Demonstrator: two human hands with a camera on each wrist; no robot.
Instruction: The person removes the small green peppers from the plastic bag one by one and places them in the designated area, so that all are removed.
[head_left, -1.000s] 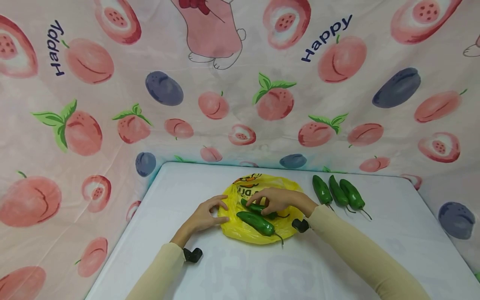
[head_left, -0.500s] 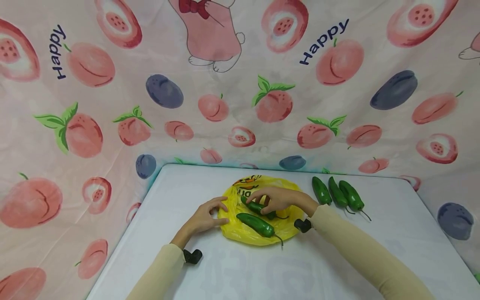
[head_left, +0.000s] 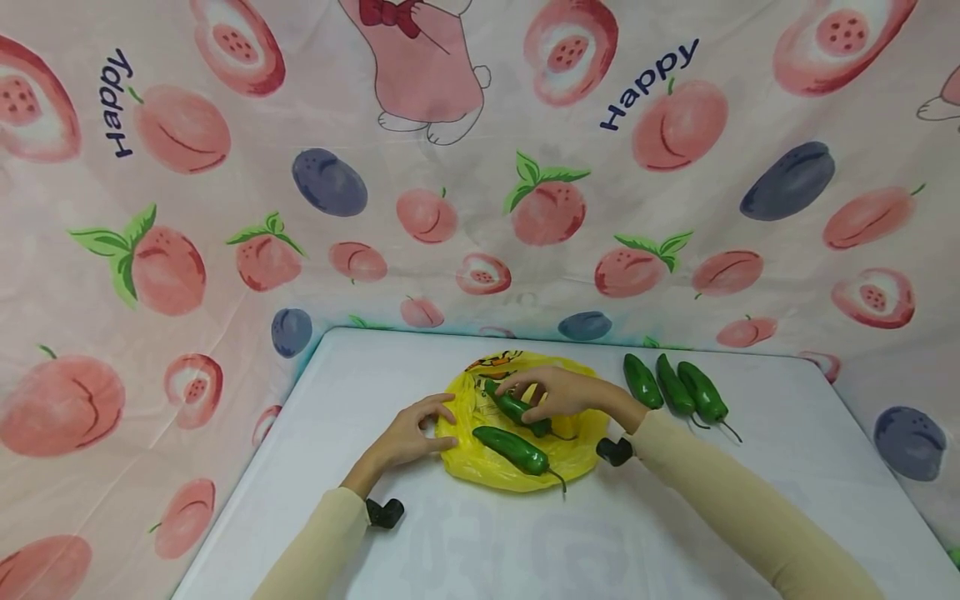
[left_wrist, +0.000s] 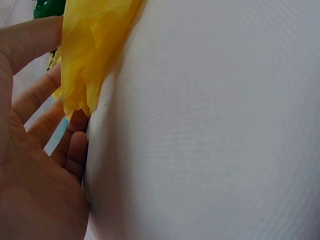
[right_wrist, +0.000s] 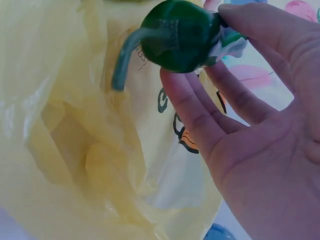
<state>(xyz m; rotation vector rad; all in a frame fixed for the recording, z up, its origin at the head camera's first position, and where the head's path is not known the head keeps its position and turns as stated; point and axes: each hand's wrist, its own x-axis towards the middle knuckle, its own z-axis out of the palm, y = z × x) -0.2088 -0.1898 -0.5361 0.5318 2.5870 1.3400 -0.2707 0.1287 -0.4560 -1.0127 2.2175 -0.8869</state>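
My right hand point(head_left: 558, 392) pinches a green chili pepper point(head_left: 516, 410) between thumb and fingers, over the yellow plastic bag point(head_left: 468, 467). In the right wrist view the stem end of that pepper point(right_wrist: 175, 37) faces the camera, its stem bending down. A second green pepper point(head_left: 513, 450) lies on the bag's near side, its stem hanging past the bag's edge. My left hand point(head_left: 408, 429) rests at the bag's left edge, thumb and fingers spread apart. In the left wrist view the bag point(left_wrist: 95, 55) covers some of the left fingertips.
Three more green peppers point(head_left: 678, 390) lie side by side on the white table point(head_left: 480, 542) at the back right. A fruit-print cloth point(head_left: 450, 283) hangs behind and at the sides. Each wrist wears a black camera point(head_left: 386, 512).
My right hand has lifted slightly and shifted a little right, raising and tilting the pepper it pinches. My left hand and the other peppers stay in place.
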